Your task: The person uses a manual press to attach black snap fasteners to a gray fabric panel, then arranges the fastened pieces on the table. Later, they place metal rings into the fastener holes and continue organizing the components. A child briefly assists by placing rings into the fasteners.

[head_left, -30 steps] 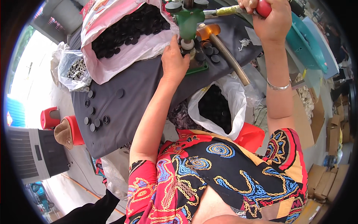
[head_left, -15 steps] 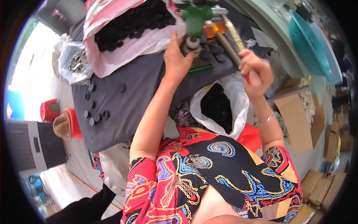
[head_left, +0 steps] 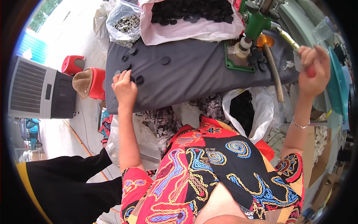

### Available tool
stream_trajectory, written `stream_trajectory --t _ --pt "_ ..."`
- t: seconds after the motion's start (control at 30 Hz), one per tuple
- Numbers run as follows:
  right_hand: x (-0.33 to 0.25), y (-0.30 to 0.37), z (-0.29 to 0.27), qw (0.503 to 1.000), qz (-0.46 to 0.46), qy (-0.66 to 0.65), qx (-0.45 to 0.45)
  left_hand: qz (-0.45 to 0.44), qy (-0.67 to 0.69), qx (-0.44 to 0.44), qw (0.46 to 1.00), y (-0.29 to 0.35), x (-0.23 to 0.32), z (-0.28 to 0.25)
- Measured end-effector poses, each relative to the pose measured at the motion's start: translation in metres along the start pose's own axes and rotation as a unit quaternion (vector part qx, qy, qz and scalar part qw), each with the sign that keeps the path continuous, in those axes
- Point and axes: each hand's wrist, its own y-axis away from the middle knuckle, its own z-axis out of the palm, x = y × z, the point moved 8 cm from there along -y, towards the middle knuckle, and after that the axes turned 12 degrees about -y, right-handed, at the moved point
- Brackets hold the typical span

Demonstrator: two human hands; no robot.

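My left hand [head_left: 125, 90] is over a loose group of round black plastic caps at the left of the cloth-covered table. Its fingers bend down, and one cap [head_left: 132, 78] shows between thumb and forefinger; the fingers partly hide others. Just right of the hand lies a ringed cap [head_left: 139, 79]. At the far right my right hand [head_left: 314, 72] is wrapped around the red-knobbed end of a lever [head_left: 290, 40]. This lever belongs to a green hand press [head_left: 256, 27] with a white die [head_left: 245, 43] above its green-edged base [head_left: 238, 68].
A pink-white sack [head_left: 190, 35] of black discs and a clear bag [head_left: 126, 25] of small metal parts stand at the back. Black pieces [head_left: 257, 56] lie beside the press. An open white bag [head_left: 263, 112] sits below the table edge. Red stools [head_left: 97, 84] stand left.
My left hand has left the press and moved left to the scattered caps. My right hand stays on the lever, now farther out to the right. The view has shifted left.
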Motion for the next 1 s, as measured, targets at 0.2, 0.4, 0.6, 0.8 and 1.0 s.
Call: stream_trajectory --t 0.2,0.4,0.6,0.8,1.0 --pt "-0.007 -0.035 -0.013 0.998 0.053 -0.018 0.026 0.081 0.027 -0.109 0.990 -0.012 -0.003 0.018" --pt "0.005 -0.036 -0.010 0.998 0.046 -0.040 0.003 0.085 0.142 -0.027 0.986 -0.028 0.014 0.010" --pt "-0.002 -0.046 -0.006 0.998 0.021 -0.025 0.053 0.130 0.427 -0.033 0.894 -0.073 0.198 -0.032" --pt "-0.001 -0.063 -0.008 0.990 0.092 0.007 0.105 0.155 0.444 -0.073 0.879 -0.083 0.328 -0.004" --pt "0.003 -0.069 -0.011 0.994 0.064 -0.006 0.090 0.181 0.380 -0.064 0.905 -0.092 0.358 -0.011"
